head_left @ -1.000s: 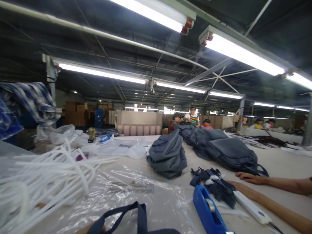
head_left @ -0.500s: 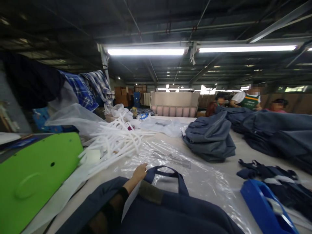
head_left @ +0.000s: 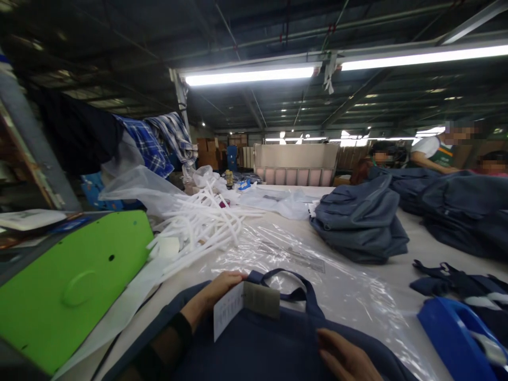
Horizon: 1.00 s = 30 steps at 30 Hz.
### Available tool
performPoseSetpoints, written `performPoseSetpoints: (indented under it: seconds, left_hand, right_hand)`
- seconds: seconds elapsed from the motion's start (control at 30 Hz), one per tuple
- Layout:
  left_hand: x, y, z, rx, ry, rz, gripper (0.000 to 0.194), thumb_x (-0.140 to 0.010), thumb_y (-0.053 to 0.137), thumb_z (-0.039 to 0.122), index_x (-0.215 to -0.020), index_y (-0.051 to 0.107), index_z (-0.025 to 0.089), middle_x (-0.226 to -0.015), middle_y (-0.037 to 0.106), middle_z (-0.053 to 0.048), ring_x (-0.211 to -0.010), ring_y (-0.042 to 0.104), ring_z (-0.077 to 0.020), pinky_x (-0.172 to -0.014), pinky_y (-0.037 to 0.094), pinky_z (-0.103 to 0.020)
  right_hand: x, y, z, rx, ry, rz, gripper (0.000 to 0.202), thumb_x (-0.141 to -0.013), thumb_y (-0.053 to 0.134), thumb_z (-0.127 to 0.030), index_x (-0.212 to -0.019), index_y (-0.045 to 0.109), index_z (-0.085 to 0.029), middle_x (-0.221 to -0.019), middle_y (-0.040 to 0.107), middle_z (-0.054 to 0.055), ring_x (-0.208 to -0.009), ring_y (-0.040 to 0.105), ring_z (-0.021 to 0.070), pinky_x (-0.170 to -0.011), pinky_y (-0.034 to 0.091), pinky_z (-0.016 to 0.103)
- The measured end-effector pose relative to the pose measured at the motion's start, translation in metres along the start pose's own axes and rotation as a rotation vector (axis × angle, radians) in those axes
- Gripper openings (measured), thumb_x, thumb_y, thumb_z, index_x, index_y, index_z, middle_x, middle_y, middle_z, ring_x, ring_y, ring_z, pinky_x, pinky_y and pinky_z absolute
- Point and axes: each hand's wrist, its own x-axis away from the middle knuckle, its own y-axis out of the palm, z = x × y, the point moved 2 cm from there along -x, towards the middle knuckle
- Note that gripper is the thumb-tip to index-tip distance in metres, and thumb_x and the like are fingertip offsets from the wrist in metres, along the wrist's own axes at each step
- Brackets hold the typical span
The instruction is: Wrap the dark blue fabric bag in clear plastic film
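Observation:
A navy fabric bag (head_left: 273, 349) lies in front of me at the bottom of the view, with a looped carry handle (head_left: 311, 296) at its far edge. My left hand (head_left: 220, 290) is closed on the far edge of the bag, beside the base of the handle; its fingertips are partly hidden. Just right of this hand, a white printed tag (head_left: 229, 311) and an olive-brown tag (head_left: 262, 300) stick up from the bag. My right hand (head_left: 347, 355) touches the bag's right part below the handle, fingers slightly bent and apart.
Clear plastic sheeting (head_left: 289, 246) covers the table beyond the bag. White strips (head_left: 202, 219) are heaped behind a green machine panel (head_left: 91, 280). On the right are a blue tape dispenser (head_left: 452, 338), dark straps (head_left: 456, 283) and grey-blue bags (head_left: 357, 222). Several people are at the far right.
My right hand has come into view onto the bag. The left hand stays by the handle, and the white tag now faces me. The view has shifted, so surroundings appear further right.

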Motion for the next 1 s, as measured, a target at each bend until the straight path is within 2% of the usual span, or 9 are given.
performPoseSetpoints:
  seconds: [0.2, 0.33, 0.47, 0.57, 0.67, 0.73, 0.8, 0.9, 1.0]
  left_hand:
    - [-0.007, 0.010, -0.015, 0.179, 0.019, 0.061, 0.039, -0.046, 0.079, 0.026, -0.082, 0.070, 0.014, -0.071, 0.069, -0.004, -0.063, 0.062, -0.0179, -0.066, 0.046, -0.030]
    - [-0.006, 0.018, -0.024, 0.277, 0.073, 0.072, 0.042, -0.048, 0.081, 0.026, -0.086, 0.070, 0.014, -0.075, 0.070, -0.005, -0.066, 0.063, -0.0177, -0.067, 0.047, -0.028]
    - [0.000, 0.019, -0.024, 0.341, 0.078, 0.070, 0.039, -0.064, 0.076, 0.048, -0.082, 0.069, 0.013, -0.074, 0.069, -0.006, -0.069, 0.064, -0.0185, -0.067, 0.047, -0.028]
    - [0.003, 0.021, -0.021, 0.379, 0.087, 0.033, 0.043, -0.055, 0.082, 0.037, -0.086, 0.069, 0.011, -0.075, 0.069, -0.008, -0.070, 0.065, -0.0208, -0.069, 0.048, -0.030]
    - [0.004, 0.021, -0.022, 0.423, 0.101, 0.009, 0.051, -0.039, 0.077, 0.012, -0.090, 0.068, 0.010, -0.076, 0.070, -0.009, -0.067, 0.064, -0.0227, -0.066, 0.048, -0.031]
    - [0.005, 0.018, -0.026, 0.473, 0.096, 0.028, 0.052, -0.040, 0.068, 0.008, -0.092, 0.068, 0.010, -0.076, 0.070, -0.008, -0.066, 0.064, -0.0220, -0.065, 0.048, -0.031]
    - [0.007, 0.011, -0.032, 0.536, 0.080, 0.063, 0.050, -0.046, 0.066, 0.012, -0.096, 0.067, 0.012, -0.079, 0.071, -0.006, -0.070, 0.064, -0.0204, -0.069, 0.049, -0.031]
    - [0.008, 0.000, -0.037, 0.608, 0.054, 0.085, 0.042, -0.056, 0.067, 0.021, -0.097, 0.068, 0.013, -0.092, 0.071, -0.007, -0.084, 0.065, -0.0198, -0.079, 0.050, -0.030]
    - [0.008, -0.008, -0.039, 0.635, 0.078, 0.064, 0.039, -0.053, 0.067, 0.024, -0.090, 0.070, 0.012, -0.097, 0.071, -0.008, -0.098, 0.063, -0.0221, -0.091, 0.047, -0.030]
  right_hand:
    - [-0.041, 0.057, -0.035, -0.058, -0.074, 0.021, 0.071, -0.061, 0.055, -0.047, -0.125, 0.054, -0.014, -0.121, 0.062, 0.013, -0.110, 0.058, 0.0298, -0.099, 0.042, 0.044]
    - [-0.053, 0.100, -0.049, -0.251, -0.071, 0.101, 0.075, -0.064, 0.054, -0.049, -0.129, 0.043, -0.012, -0.106, 0.062, 0.012, -0.093, 0.060, 0.0255, -0.084, 0.048, 0.040]
    - [-0.066, 0.099, -0.049, -0.236, -0.120, 0.481, 0.071, -0.064, 0.058, -0.052, -0.122, 0.045, -0.015, -0.118, 0.053, 0.014, -0.111, 0.049, 0.0291, -0.097, 0.040, 0.042]
    - [-0.084, 0.091, -0.044, -0.347, -0.054, 0.455, 0.091, -0.054, 0.064, -0.050, -0.131, 0.035, -0.010, -0.129, 0.047, 0.019, -0.122, 0.044, 0.0337, -0.105, 0.034, 0.047]
    - [-0.090, 0.099, -0.043, -0.427, -0.046, 0.314, 0.088, -0.059, 0.060, -0.053, -0.131, 0.037, -0.009, -0.103, 0.062, 0.013, -0.100, 0.060, 0.0295, -0.090, 0.049, 0.044]
    - [-0.083, 0.113, -0.046, -0.343, -0.208, 0.285, 0.061, -0.070, 0.056, -0.049, -0.119, 0.053, -0.014, -0.097, 0.065, 0.010, -0.095, 0.063, 0.0252, -0.087, 0.052, 0.039]
    - [-0.072, 0.127, -0.050, -0.172, -0.454, 0.347, 0.036, -0.078, 0.056, -0.038, -0.109, 0.063, -0.021, -0.109, 0.064, 0.008, -0.105, 0.061, 0.0223, -0.091, 0.051, 0.034]
    - [-0.060, 0.140, -0.051, 0.056, -0.778, 0.425, 0.030, -0.084, 0.054, -0.022, -0.113, 0.059, -0.026, -0.118, 0.062, 0.005, -0.112, 0.058, 0.0161, -0.095, 0.050, 0.027]
    - [-0.057, 0.143, -0.045, 0.252, -0.945, 0.396, 0.028, -0.088, 0.043, -0.012, -0.110, 0.057, -0.023, -0.112, 0.064, 0.006, -0.107, 0.060, 0.0132, -0.091, 0.052, 0.024]
